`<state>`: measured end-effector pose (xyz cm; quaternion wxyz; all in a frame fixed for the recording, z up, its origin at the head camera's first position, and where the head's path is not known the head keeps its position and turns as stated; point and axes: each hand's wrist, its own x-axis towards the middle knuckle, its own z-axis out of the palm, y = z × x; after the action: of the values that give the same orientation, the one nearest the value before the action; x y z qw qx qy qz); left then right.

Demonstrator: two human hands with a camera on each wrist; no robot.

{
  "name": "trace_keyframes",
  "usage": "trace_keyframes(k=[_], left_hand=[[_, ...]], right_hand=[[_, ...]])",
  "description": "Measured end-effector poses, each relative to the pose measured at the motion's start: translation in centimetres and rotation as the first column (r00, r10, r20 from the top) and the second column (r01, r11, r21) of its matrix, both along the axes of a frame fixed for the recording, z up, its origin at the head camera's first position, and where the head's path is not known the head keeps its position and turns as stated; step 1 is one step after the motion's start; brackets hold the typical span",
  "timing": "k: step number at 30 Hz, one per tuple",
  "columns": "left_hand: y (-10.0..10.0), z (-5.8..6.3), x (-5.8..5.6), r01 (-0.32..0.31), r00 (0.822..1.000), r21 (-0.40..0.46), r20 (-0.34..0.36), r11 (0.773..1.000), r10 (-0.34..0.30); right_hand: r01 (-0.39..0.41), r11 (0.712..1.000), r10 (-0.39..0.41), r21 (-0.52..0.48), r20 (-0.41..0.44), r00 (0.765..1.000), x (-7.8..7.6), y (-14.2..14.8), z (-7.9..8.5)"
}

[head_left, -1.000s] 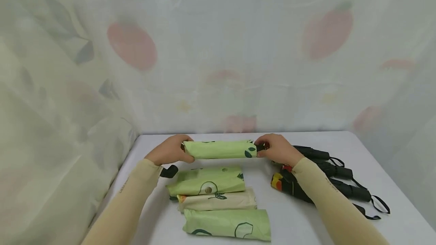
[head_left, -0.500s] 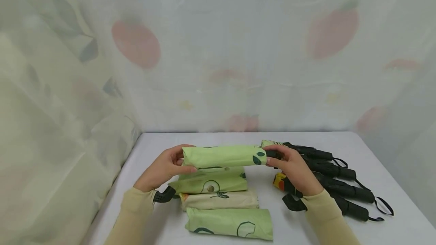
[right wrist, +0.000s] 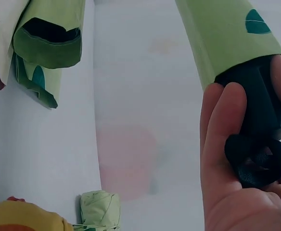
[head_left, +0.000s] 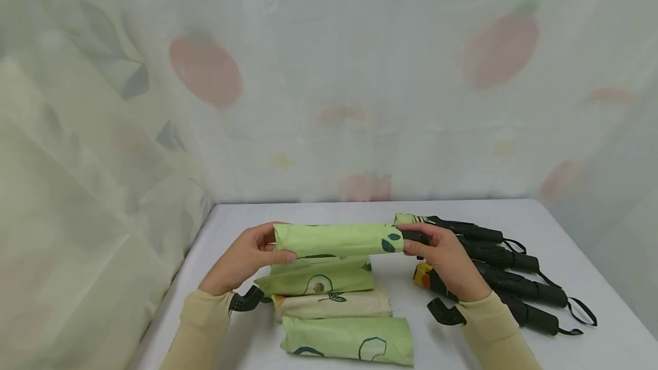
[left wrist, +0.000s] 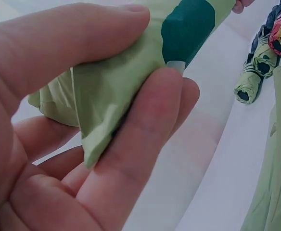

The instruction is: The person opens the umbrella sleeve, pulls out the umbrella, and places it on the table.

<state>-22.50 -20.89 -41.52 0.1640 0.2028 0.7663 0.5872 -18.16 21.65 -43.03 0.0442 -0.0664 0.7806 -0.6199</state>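
Note:
A folded umbrella in a light green sleeve is held level over the table by both hands. My left hand pinches the sleeve's left end; in the left wrist view, the thumb lies over the cloth and fingers lie beneath its loose, folded-over corner. At the other end my right hand grips the umbrella's black handle where it comes out of the sleeve mouth. A black strap loop lies against the palm. Below are a green avocado-print sleeve, a cream sleeve and another green sleeve.
Several folded umbrellas with black handles lie side by side at the right, among them a green-tipped one and a yellow-and-red-tipped one. The white table ends at a printed curtain behind; another curtain hangs at the left.
Both hands have brought the sleeved umbrella down and nearer to me, mostly in the first half second. Since then they have hardly moved. The things on the table lie as before.

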Motion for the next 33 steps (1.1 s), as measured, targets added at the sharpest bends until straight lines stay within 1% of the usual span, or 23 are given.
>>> trace_keyframes(k=[5,11,14,16,21,27,33], left_hand=[[-0.2,-0.4,-0.2,0.006,1.0,0.012,0.001,1.0,-0.006],[-0.4,-0.6,-0.4,0.002,1.0,0.018,0.005,1.0,-0.002],[-0.5,-0.7,-0.4,-0.006,1.0,0.013,0.006,1.0,0.006],[-0.6,-0.7,-0.4,-0.014,1.0,0.01,0.008,1.0,0.014],[-0.7,-0.6,-0.3,-0.026,0.999,0.003,0.019,1.0,0.026],[-0.6,-0.5,-0.2,-0.023,0.999,0.005,0.026,1.0,0.023],[-0.6,-0.3,-0.2,-0.038,0.999,0.001,0.029,0.999,0.038]], right_hand=[[0.001,1.0,-0.001,-0.002,0.005,1.0,0.1,-0.1,0.0],[0.035,0.997,-0.038,0.067,0.038,0.999,0.1,0.2,0.0],[0.042,0.996,-0.046,0.079,0.045,0.998,0.1,0.3,0.0],[0.033,0.998,-0.036,0.056,0.053,0.998,0.0,0.4,0.1],[0.013,0.998,-0.007,-0.068,0.084,0.996,0.0,0.6,0.1],[0.02,0.993,-0.011,-0.12,0.082,0.997,0.0,0.7,0.1],[0.01,0.976,0.006,-0.218,0.073,0.997,-0.1,0.9,0.1]])
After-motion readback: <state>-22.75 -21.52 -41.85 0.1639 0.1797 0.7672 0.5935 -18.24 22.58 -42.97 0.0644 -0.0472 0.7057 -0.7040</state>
